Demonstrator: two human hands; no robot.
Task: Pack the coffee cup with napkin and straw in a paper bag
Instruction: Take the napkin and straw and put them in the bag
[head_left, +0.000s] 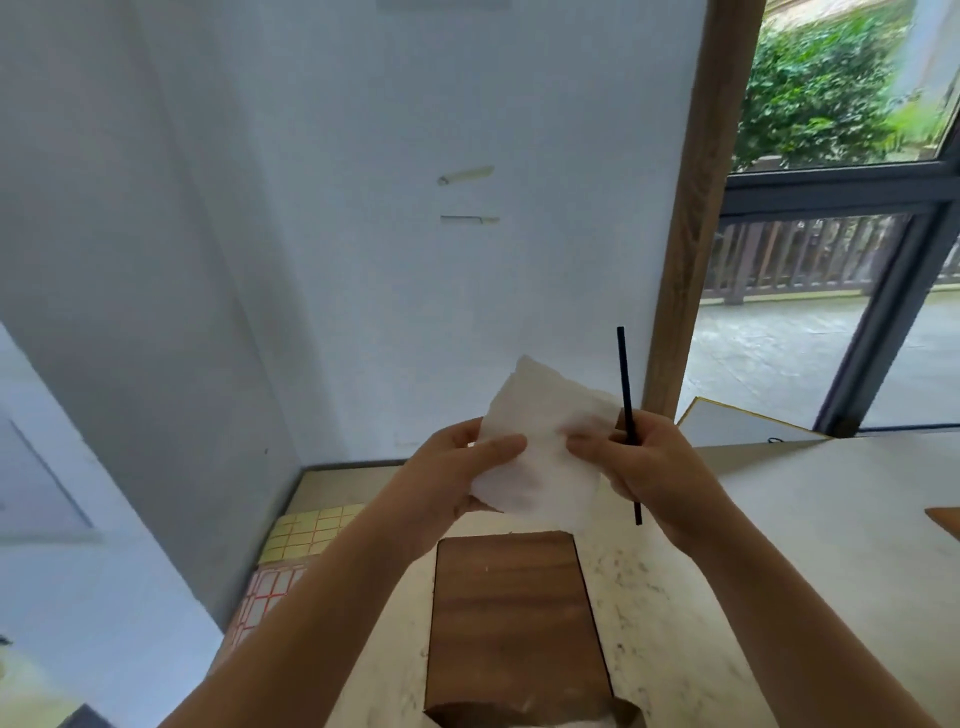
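Both hands hold a white napkin (540, 441) up in front of the wall, above the table. My left hand (457, 467) pinches its left edge. Its right edge is pinched by my right hand (654, 467), which also grips a thin black straw (627, 415) standing nearly upright. A brown paper bag (511, 623) lies flat on the pale table (779, 571) below my hands, its mouth at the bottom edge of the view. No coffee cup is in view.
A white wall stands close behind the table. Yellow and red sticker sheets (291, 551) lie at the table's left edge. A wooden post (696, 208) and a glass door are at the right. A brown item (943, 519) pokes in at the far right.
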